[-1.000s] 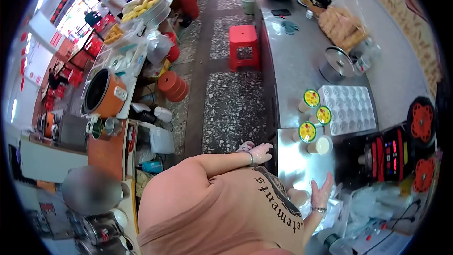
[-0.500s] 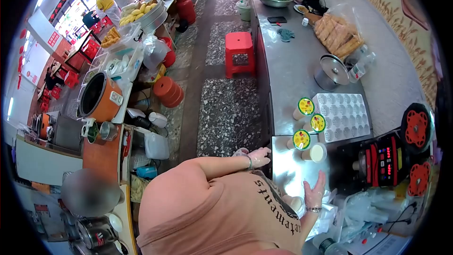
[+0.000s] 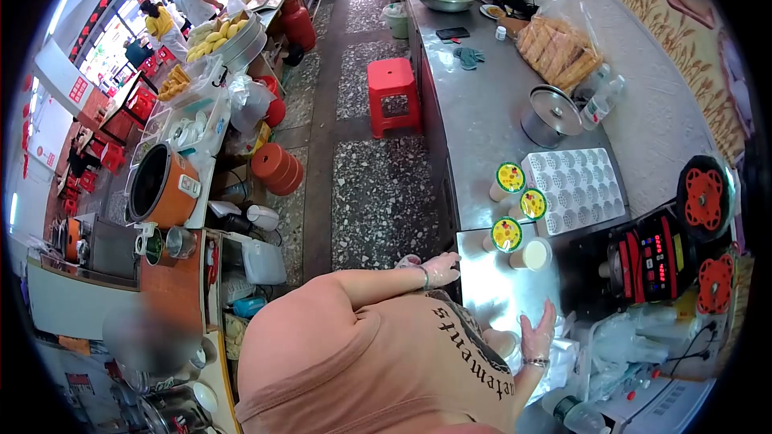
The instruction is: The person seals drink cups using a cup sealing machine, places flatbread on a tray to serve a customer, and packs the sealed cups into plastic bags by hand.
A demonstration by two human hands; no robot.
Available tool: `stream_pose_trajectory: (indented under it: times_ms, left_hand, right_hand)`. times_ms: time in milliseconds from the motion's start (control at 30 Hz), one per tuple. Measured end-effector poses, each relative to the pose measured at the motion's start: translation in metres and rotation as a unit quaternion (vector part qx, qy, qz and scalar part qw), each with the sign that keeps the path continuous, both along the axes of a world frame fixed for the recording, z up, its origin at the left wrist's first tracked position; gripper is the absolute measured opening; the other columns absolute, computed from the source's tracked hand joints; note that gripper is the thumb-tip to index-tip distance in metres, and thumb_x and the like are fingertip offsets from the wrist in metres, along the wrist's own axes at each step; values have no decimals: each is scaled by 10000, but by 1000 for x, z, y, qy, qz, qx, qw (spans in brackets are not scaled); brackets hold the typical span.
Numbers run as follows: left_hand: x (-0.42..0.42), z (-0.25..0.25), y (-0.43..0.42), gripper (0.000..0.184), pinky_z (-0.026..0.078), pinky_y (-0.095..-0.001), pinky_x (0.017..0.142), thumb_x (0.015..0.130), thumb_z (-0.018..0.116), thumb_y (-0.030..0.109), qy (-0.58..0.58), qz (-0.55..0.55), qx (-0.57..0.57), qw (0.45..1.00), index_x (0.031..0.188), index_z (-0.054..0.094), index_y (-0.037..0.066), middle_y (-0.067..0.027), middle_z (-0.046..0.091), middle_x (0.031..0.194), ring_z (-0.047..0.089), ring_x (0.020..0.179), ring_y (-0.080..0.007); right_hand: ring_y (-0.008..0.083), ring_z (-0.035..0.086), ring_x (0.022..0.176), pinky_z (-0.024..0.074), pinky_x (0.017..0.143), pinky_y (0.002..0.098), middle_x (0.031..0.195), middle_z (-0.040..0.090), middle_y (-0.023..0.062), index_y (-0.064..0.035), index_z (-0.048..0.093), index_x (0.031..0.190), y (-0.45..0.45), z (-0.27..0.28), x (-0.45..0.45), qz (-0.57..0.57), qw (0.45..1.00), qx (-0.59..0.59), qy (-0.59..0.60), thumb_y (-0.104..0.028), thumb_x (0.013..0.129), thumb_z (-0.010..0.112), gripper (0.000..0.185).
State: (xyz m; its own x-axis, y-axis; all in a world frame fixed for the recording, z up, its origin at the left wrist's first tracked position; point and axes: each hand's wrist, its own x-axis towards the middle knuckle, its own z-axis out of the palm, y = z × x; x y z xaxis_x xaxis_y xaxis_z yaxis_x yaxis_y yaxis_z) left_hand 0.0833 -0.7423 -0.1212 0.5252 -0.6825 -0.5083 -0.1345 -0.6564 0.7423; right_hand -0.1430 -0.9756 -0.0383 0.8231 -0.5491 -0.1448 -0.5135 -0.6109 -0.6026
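Note:
My left hand (image 3: 440, 271), in a clear plastic glove, rests at the metal counter's front edge; its partly visible fingers look extended, with nothing seen in them. Over the counter, my right hand (image 3: 537, 337), also gloved, has thumb and fingers apart and holds nothing. Beside it, near my shirt, a pale cup (image 3: 503, 342) is partly hidden. Farther up stands a cup with a plain white top (image 3: 536, 254). Behind it are three cups with yellow-and-green printed lids: a near one (image 3: 507, 235), a middle one (image 3: 532, 204) and a far one (image 3: 510, 178).
A white egg-tray-like holder (image 3: 572, 190), lidded pot (image 3: 551, 116) and bagged bread sticks (image 3: 559, 52) stand along the counter. A black machine with red digits (image 3: 650, 261) is at right. A red stool (image 3: 392, 96) stands in the aisle; several people are at the back.
The view has shifted slightly, moving the far counter and aisle left in the picture. My right hand has dropped slightly in view and still holds nothing. My left hand stays at the edge.

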Motion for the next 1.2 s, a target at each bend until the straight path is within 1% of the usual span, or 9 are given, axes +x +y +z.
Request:
stream_pose_trajectory:
  times_ms: [33, 333, 667, 733, 967, 1033, 1067, 1133, 1200]
  left_hand:
    - [0, 0, 0, 544, 391, -401, 1039, 853, 548, 207, -1, 10, -17, 1000, 1342, 421, 5, -239, 486, 1280, 484, 1210, -360]
    - [-1, 10, 4, 522, 383, -403, 1044, 870, 532, 220, 7, 1, -4, 1000, 1337, 424, 13, -241, 470, 1294, 477, 1217, -363]
    - [-2, 9, 6, 511, 385, -410, 1038, 874, 526, 232, 9, 0, -1, 1000, 1335, 433, 32, -235, 478, 1276, 481, 1206, -362]
    - [-1, 8, 5, 510, 317, -384, 1080, 890, 491, 289, 13, -12, 39, 999, 1363, 421, 112, -129, 483, 1338, 461, 1273, -268]
    - [-2, 18, 7, 503, 293, -391, 1089, 892, 490, 300, 7, -22, 51, 998, 1363, 430, 135, -119, 481, 1344, 460, 1276, -253]
    - [-2, 17, 7, 493, 319, -392, 1079, 891, 501, 287, 6, -17, 45, 999, 1355, 442, 131, -128, 483, 1334, 462, 1270, -270]
    - [-3, 11, 7, 493, 319, -392, 1079, 891, 501, 287, 6, -17, 45, 999, 1355, 442, 131, -128, 483, 1334, 462, 1270, -270]
    - [-3, -2, 6, 480, 354, -393, 1062, 892, 516, 265, 15, -3, 25, 1000, 1344, 456, 117, -143, 486, 1319, 467, 1257, -295]
    - [-4, -1, 7, 474, 367, -392, 1054, 892, 520, 257, 13, 0, 21, 1000, 1339, 462, 111, -150, 486, 1314, 470, 1251, -304]
  right_hand:
    - [416, 290, 1354, 252, 1121, 444, 1451, 302, 279, -29, 302, 1435, 0, 0, 0, -3, 1000, 2, 2, -269, 783, 701, 801]
    - [418, 290, 1355, 255, 1121, 441, 1460, 289, 279, -31, 305, 1435, 3, 7, 7, 1, 1000, -7, 18, -267, 791, 696, 790]
    - [422, 290, 1356, 255, 1120, 442, 1460, 289, 284, -24, 307, 1431, 5, 8, 6, -2, 1000, -9, 19, -277, 798, 688, 781]
    - [424, 289, 1355, 256, 1119, 444, 1461, 287, 284, -27, 307, 1432, 4, 6, 4, 1, 1000, -13, 17, -286, 799, 687, 783]
    - [423, 287, 1356, 257, 1118, 448, 1463, 281, 284, -36, 309, 1433, 5, 7, 3, 0, 1000, -9, 20, -297, 798, 689, 785]
    - [420, 284, 1359, 255, 1119, 447, 1467, 276, 282, -38, 308, 1435, 6, 9, 4, -4, 1000, -6, 23, -283, 795, 694, 786]
    - [420, 284, 1359, 255, 1119, 447, 1467, 276, 282, -38, 308, 1435, 6, 9, 4, -4, 1000, -6, 23, -283, 795, 694, 786]
    - [419, 280, 1361, 255, 1120, 447, 1470, 272, 280, -41, 307, 1437, 6, 9, 5, -8, 999, -7, 30, -269, 793, 698, 787]
    - [419, 279, 1361, 254, 1121, 447, 1471, 271, 279, -42, 306, 1437, 6, 9, 5, -8, 1000, -6, 30, -265, 793, 699, 787]
